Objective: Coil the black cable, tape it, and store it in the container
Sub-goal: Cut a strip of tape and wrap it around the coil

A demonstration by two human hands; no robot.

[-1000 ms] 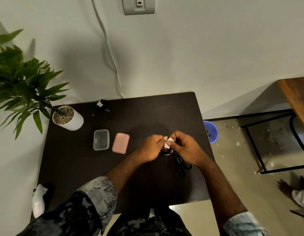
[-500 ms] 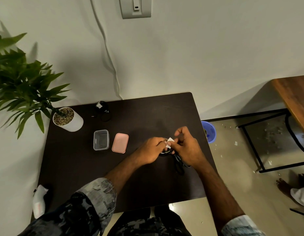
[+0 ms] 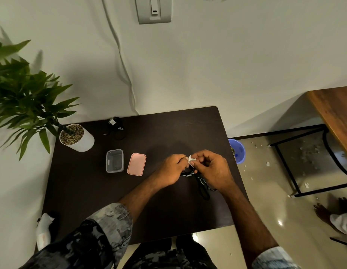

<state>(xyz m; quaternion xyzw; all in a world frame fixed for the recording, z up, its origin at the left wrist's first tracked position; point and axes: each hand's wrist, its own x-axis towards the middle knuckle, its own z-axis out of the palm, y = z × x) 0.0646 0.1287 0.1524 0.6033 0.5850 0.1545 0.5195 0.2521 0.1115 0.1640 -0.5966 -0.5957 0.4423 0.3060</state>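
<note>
A small coil of black cable (image 3: 187, 174) sits between my two hands above the dark table (image 3: 149, 206), mostly hidden by my fingers. My left hand (image 3: 171, 170) is closed around the coil from the left. My right hand (image 3: 214, 171) pinches a small piece of white tape (image 3: 192, 159) at the top of the coil, and my left fingertips touch the tape too. The clear container (image 3: 114, 161) stands open to the left of my hands. Its pink lid (image 3: 136, 164) lies flat beside it.
Black scissors (image 3: 204, 189) lie on the table under my right wrist. A second black cable bundle (image 3: 116, 129) lies near the back edge, with a potted plant (image 3: 76, 137) at the back left. A white object (image 3: 44, 228) sits at the front left corner. A blue bucket (image 3: 238, 151) stands on the floor to the right.
Both hands stay together over the coil. My right fingers have shifted their pinch on the tape piece slightly. Nothing else on the table has moved.
</note>
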